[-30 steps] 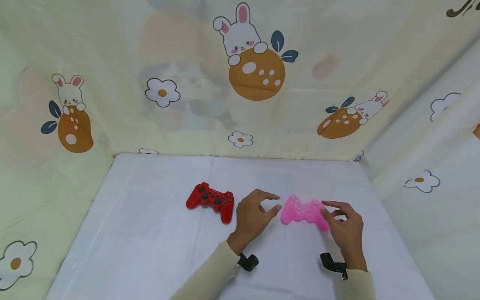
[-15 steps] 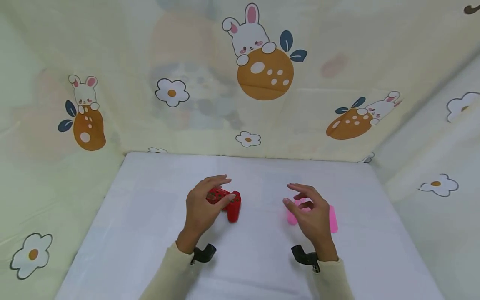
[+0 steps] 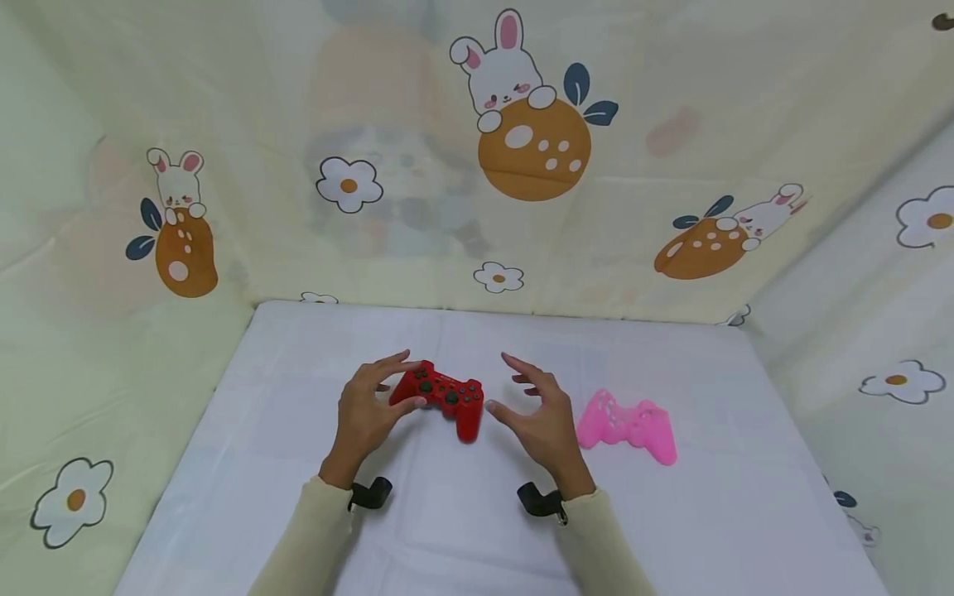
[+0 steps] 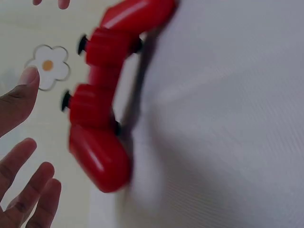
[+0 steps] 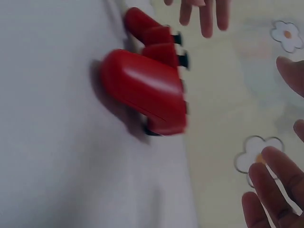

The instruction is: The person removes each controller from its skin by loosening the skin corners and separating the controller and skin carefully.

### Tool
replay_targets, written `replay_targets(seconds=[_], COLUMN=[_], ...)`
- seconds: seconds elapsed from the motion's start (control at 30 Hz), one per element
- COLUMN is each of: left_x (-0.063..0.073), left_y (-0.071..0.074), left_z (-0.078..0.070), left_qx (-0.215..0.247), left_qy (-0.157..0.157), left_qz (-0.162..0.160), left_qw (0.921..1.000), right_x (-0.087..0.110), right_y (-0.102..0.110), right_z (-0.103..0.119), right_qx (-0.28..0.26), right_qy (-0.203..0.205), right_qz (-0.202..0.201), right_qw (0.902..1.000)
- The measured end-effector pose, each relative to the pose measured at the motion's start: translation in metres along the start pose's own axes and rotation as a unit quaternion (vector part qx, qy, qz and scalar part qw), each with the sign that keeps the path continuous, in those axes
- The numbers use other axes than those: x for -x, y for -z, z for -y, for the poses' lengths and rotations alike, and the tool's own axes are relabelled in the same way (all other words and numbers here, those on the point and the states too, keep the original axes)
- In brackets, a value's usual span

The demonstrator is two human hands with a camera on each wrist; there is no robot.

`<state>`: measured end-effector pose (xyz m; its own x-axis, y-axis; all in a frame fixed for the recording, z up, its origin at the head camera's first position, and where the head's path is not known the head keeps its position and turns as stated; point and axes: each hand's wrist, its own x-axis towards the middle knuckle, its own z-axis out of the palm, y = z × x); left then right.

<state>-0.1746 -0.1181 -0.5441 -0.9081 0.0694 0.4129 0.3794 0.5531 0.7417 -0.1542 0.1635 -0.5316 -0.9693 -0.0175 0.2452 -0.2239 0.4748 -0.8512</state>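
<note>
A red game controller (image 3: 447, 393) with dark sticks and buttons lies face up on the white-covered table. My left hand (image 3: 365, 418) stands at its left grip, thumb and fingers spread around that end; the left wrist view shows a gap between the fingers (image 4: 40, 194) and the controller (image 4: 97, 114). On the other side, my right hand (image 3: 547, 418) is held with thumb and fingers apart, the thumb tip close to the right grip. Its fingers (image 5: 270, 190) hold nothing in the right wrist view. A pink controller-shaped cover with holes (image 3: 633, 424) lies flat to the right of my right hand.
The white tabletop (image 3: 246, 447) ends at a back edge against a cream curtain (image 3: 417, 273) printed with rabbits and flowers. More curtain hangs along the left and right sides. A black wrist camera mount (image 3: 371, 493) sits at my left wrist, another (image 3: 538, 500) at my right.
Both hands have moved left, away from the pink cover and to the two sides of the red controller. The right hand was at the pink cover's right end. The head view has shifted slightly.
</note>
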Motion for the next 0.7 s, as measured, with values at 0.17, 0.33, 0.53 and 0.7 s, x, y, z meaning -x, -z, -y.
replay_targets(seconds=[0.17,0.33,0.53,0.7], left_x=[-0.002,-0.005,-0.006,-0.004], left_y=[-0.006,-0.012,-0.016,-0.019], left_z=[0.02,0.032,0.037,0.036], left_qx=[0.002,0.004,0.008,0.019], left_qy=[0.027,0.051,0.063,0.057], left_qz=[0.021,0.046,0.055,0.043], left_qw=[0.9994,0.9976,0.9965,0.9973], right_x=[-0.003,-0.004,-0.003,-0.002], right_y=[-0.026,-0.047,-0.061,-0.064], right_z=[-0.012,-0.022,-0.023,-0.02], right_qx=[0.009,0.034,0.05,0.042], right_qy=[-0.012,-0.023,-0.059,-0.062], right_qz=[0.024,0.037,0.04,0.029], right_qw=[0.9996,0.9985,0.9962,0.9968])
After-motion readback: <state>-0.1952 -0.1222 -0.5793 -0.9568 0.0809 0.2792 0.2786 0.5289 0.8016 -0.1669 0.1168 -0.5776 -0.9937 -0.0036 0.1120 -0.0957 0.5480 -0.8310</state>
